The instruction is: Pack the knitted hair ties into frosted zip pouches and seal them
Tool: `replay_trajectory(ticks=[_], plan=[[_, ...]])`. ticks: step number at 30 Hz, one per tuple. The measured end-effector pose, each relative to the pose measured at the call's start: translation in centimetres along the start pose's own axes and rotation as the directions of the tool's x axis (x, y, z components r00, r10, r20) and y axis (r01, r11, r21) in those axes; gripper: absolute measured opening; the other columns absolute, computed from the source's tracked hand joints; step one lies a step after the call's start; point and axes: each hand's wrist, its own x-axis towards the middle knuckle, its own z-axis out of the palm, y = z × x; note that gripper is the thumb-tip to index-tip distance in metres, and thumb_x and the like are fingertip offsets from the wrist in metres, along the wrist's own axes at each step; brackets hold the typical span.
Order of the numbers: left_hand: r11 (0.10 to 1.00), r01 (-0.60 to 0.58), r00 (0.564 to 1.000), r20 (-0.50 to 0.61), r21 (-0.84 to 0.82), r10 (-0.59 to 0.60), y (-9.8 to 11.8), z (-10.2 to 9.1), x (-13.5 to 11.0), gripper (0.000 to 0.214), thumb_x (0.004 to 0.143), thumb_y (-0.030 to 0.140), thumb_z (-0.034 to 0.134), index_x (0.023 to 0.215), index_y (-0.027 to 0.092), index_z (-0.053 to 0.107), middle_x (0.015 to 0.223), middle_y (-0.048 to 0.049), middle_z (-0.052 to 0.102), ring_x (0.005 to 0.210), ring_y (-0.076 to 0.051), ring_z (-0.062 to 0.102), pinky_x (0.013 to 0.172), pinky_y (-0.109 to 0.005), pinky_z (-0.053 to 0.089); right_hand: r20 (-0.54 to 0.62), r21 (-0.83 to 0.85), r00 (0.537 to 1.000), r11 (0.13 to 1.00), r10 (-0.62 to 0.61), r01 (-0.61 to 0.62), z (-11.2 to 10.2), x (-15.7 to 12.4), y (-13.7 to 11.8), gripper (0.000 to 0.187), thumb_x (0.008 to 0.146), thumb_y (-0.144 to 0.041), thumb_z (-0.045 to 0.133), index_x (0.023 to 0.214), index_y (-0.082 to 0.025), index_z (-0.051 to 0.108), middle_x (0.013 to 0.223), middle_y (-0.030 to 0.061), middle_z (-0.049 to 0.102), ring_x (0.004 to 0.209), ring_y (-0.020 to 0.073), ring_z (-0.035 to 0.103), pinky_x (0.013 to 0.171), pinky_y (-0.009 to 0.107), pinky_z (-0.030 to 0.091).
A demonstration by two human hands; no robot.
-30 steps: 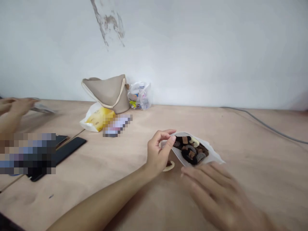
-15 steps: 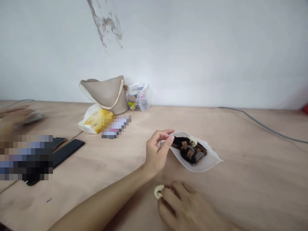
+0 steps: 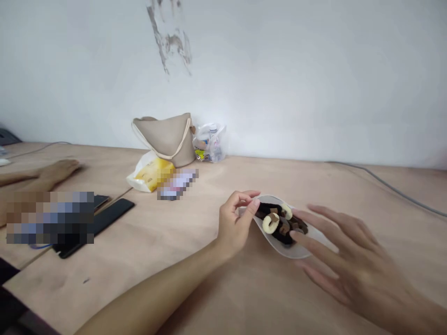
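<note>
My left hand [image 3: 237, 223] pinches the left end of a translucent white pouch [image 3: 291, 252], holding its mouth wide. Inside lie several fabric hair ties in black, brown and grey, some with small brown tags. Two cream ones show among them; the nearer cream hair tie [image 3: 268, 226] rests on top, towards the left. Over the right part of the pouch hovers my right hand [image 3: 352, 251], fingers spread and holding nothing. It hides the pouch's right end, and whether its fingertips touch the pouch I cannot tell.
A beige bag [image 3: 164, 135] stands against the wall beside a clear plastic bag [image 3: 211, 144]. In front lie a yellow and white packet [image 3: 153, 173] and a pixelated item [image 3: 177, 184]. A black phone [image 3: 101, 228] and another person's hand [image 3: 59, 172] are at left. A grey cable [image 3: 384, 181] runs at right.
The cream hair tie that my right hand had on the table now lies in the pouch. My right hand has moved up and right, with its fingers spread. My left hand keeps its hold.
</note>
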Motion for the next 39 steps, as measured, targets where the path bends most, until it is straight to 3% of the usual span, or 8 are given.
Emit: replay_trajectory(ticks=[7, 13, 18, 22, 24, 31, 36, 39], plan=[[0.999, 0.045, 0.999, -0.029, 0.022, -0.045, 2.5, 0.0, 1.1, 0.017, 0.075, 0.024, 0.065, 0.064, 0.017, 0.053, 0.09, -0.0048, 0.071, 0.077, -0.015, 0.063, 0.072, -0.027, 0.047, 0.039, 0.217, 0.968, 0.944, 0.247, -0.249, -1.3, -1.3, 3.0, 0.013, 0.089, -0.023, 0.049, 0.093, -0.026, 0.061, 0.105, 0.0038, 0.066, 0.096, 0.0203, 0.062, 0.075, 0.034, 0.052], [0.989, 0.092, 0.996, -0.026, 0.119, -0.089, 4.8, 0.1, 2.2, 0.019, 0.072, 0.027, 0.064, 0.059, 0.016, 0.057, 0.072, -0.0013, 0.07, 0.069, -0.015, 0.061, 0.066, -0.025, 0.045, 0.14, 0.462, 0.736, 0.614, 0.662, -0.64, -3.0, 1.1, 2.6, 0.021, 0.082, -0.047, 0.056, 0.079, -0.029, 0.066, 0.089, -0.0011, 0.069, 0.082, 0.0189, 0.065, 0.058, 0.026, 0.051], [0.991, 0.117, 0.989, 0.088, 0.071, -0.123, 3.8, -1.0, 1.2, 0.017, 0.072, 0.033, 0.065, 0.068, 0.016, 0.065, 0.068, 0.0008, 0.066, 0.067, -0.013, 0.058, 0.064, -0.022, 0.045, 0.25, 0.498, 0.638, 0.469, 0.729, -0.73, -2.4, 0.4, 3.0, 0.026, 0.077, -0.052, 0.059, 0.08, -0.028, 0.069, 0.089, 0.0, 0.069, 0.082, 0.0199, 0.063, 0.065, 0.029, 0.05], [0.983, 0.173, 0.979, 0.098, 0.054, -0.178, 3.0, -1.5, 0.2, 0.009, 0.068, 0.026, 0.068, 0.066, 0.017, 0.069, 0.066, 0.0007, 0.066, 0.067, -0.014, 0.059, 0.064, -0.023, 0.045, 0.182, 0.5, 0.46, 0.321, 0.869, -0.804, -1.5, -0.8, 3.3, 0.04, 0.065, -0.056, 0.068, 0.093, -0.028, 0.068, 0.082, 0.0001, 0.069, 0.073, 0.0194, 0.062, 0.064, 0.031, 0.05], [0.986, 0.149, 0.986, 0.057, 0.076, -0.154, 2.7, -1.6, 0.1, 0.01, 0.067, 0.025, 0.068, 0.062, 0.017, 0.069, 0.062, 0.0009, 0.065, 0.064, -0.014, 0.057, 0.063, -0.023, 0.044, 0.193, 0.523, 0.427, 0.276, 0.883, -0.806, -1.4, -1.1, 3.5, 0.037, 0.064, -0.057, 0.068, 0.082, -0.025, 0.068, 0.077, 0.0012, 0.067, 0.072, 0.0201, 0.06, 0.063, 0.031, 0.048], [0.961, 0.251, 0.967, 0.004, 0.117, -0.253, 2.8, -1.6, 0.7, 0.013, 0.062, 0.029, 0.072, 0.064, 0.015, 0.071, 0.058, 0.0004, 0.063, 0.054, -0.011, 0.051, 0.053, -0.022, 0.042, 0.21, 0.56, 0.486, 0.303, 0.848, -0.771, -1.6, -1.5, 4.0, 0.034, 0.071, -0.056, 0.062, 0.066, -0.023, 0.066, 0.071, 0.002, 0.065, 0.071, 0.021, 0.059, 0.062, 0.032, 0.046], [0.973, 0.224, 0.974, 0.003, 0.062, -0.225, 3.6, -1.4, 0.8, 0.014, 0.062, 0.03, 0.071, 0.064, 0.015, 0.069, 0.05, 0.0036, 0.057, 0.045, -0.008, 0.046, 0.044, -0.019, 0.039, 0.017, 0.388, 0.626, 0.571, 0.78, -0.723, -2.4, 0.1, 2.9, 0.025, 0.079, -0.047, 0.057, 0.081, -0.024, 0.066, 0.086, 0.0029, 0.067, 0.078, 0.0215, 0.062, 0.068, 0.034, 0.047], [0.977, 0.206, 0.978, 0.001, 0.061, -0.207, 4.0, -1.1, 0.5, 0.012, 0.063, 0.028, 0.07, 0.063, 0.016, 0.069, 0.048, 0.0037, 0.057, 0.047, -0.009, 0.049, 0.048, -0.019, 0.044, -0.239, 0.182, 0.828, 0.861, 0.507, -0.474, -2.9, 3.4, 1.0, 0.014, 0.083, -0.033, 0.056, 0.088, -0.022, 0.065, 0.092, 0.0045, 0.067, 0.088, 0.0214, 0.061, 0.081, 0.037, 0.043]])
